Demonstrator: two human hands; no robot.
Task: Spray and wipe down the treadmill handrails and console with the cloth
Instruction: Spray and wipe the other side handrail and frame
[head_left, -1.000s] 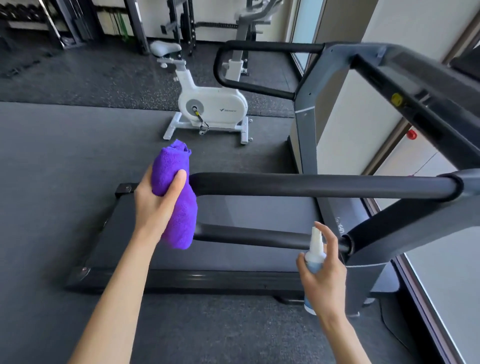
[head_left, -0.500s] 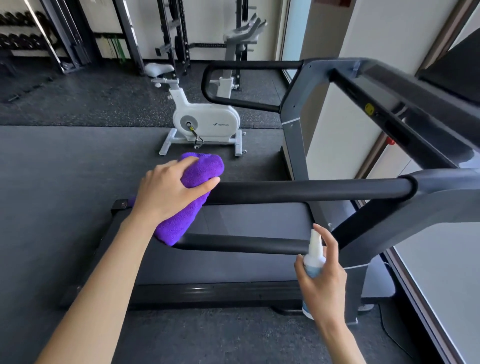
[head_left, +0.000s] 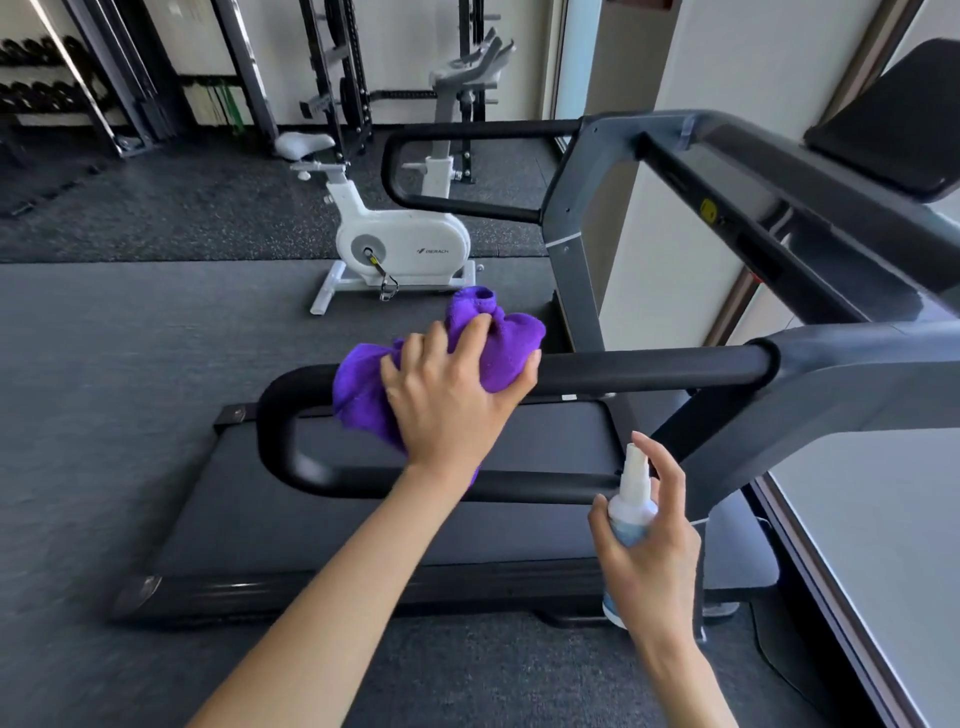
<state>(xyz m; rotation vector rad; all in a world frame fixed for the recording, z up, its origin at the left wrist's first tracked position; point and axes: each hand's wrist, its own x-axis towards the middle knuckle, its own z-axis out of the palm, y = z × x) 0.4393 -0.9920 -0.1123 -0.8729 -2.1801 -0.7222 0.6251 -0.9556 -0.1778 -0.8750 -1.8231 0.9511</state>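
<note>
Across the frame's middle runs the handrail (head_left: 649, 370); the left hand (head_left: 452, 395) clamps the cloth (head_left: 363, 384) on it. At lower right, the right hand (head_left: 649, 561) grips the spray bottle (head_left: 631, 506). Bunched cloth may slip off or skip patches.

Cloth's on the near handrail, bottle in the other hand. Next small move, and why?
Probably slide the left hand and purple cloth right along the near handrail: the cloth wraps the top bar near its curved end, and the bar rightward lies bare. The right hand holds the spray bottle.
</note>
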